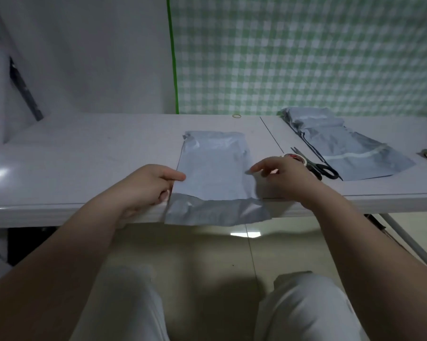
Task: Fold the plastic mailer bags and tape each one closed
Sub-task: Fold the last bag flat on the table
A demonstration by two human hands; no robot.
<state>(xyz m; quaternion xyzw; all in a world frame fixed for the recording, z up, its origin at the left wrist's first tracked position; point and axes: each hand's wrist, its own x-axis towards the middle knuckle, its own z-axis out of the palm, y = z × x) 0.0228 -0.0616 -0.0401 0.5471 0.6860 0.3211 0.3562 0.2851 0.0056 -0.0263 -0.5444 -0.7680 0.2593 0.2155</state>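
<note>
Mailer bag (214,168) lies flat at the near edge of the table (84,148), its near end drooping over the lip toward your knees; your left hand (148,185) rests at its left edge with one finger (176,176) stretched onto the plastic and the others curled beside it, though whether they grip anything I cannot tell; your right hand (283,175) hovers at the right edge, fingers loosely spread, holding nothing. The hanging end is the risk, I judge; slick plastic on a smooth top may slide off if you lift that one finger before the fold is made, and a fold pulled from one side only will likely come up crooked. The tape roll (296,158) sits just behind your right hand, with the scissors (323,168) beside it; a blind reach could knock them into the pile of bags (350,153) further right; a rubber band (237,116) lies at the far edge.
</note>
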